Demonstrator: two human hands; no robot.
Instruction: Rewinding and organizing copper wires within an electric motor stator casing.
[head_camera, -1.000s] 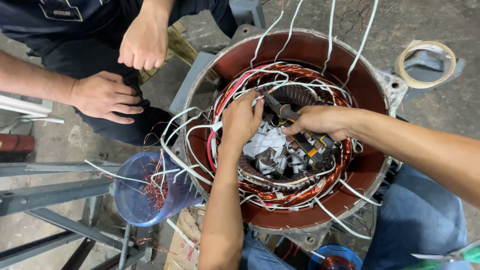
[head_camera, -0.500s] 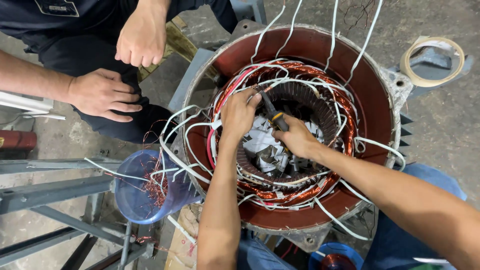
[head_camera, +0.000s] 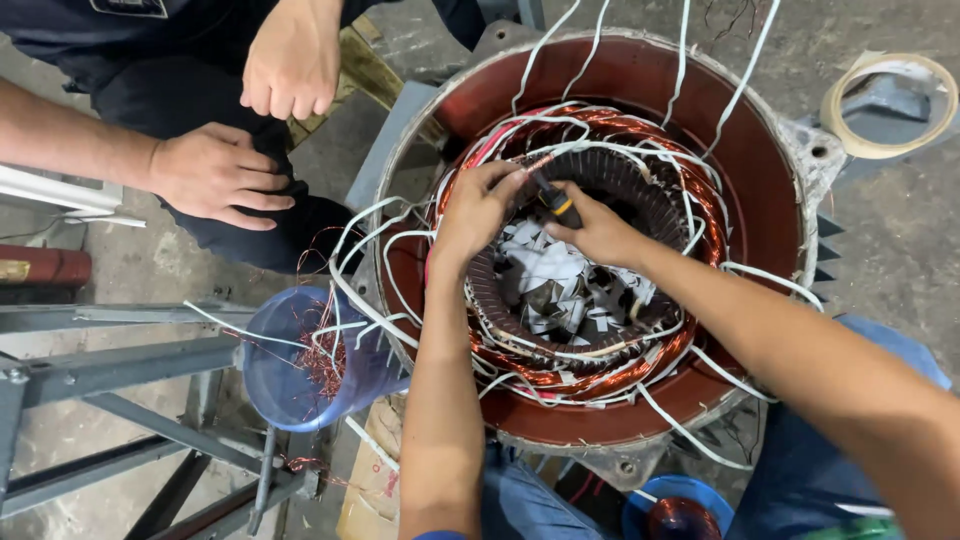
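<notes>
A large red motor stator housing (head_camera: 760, 200) lies open-side up, ringed by copper windings (head_camera: 600, 375) with white sleeved leads. My left hand (head_camera: 478, 210) pinches wire at the upper-left of the winding ring. My right hand (head_camera: 600, 232) holds a small tool with a black and yellow handle (head_camera: 556, 203), its tip pointing at the wire in my left fingers. Scraps of white and grey insulation paper (head_camera: 560, 290) fill the bore.
A blue plastic cup (head_camera: 290, 375) with copper wire offcuts sits left of the stator. Another person's two hands (head_camera: 215, 175) rest on their knees at upper left. A tape roll (head_camera: 885, 105) lies at top right. Grey metal frame (head_camera: 110, 370) at left.
My right hand has drawn back from the bore's right side to the upper-left winding beside my left hand. The view has shifted slightly.
</notes>
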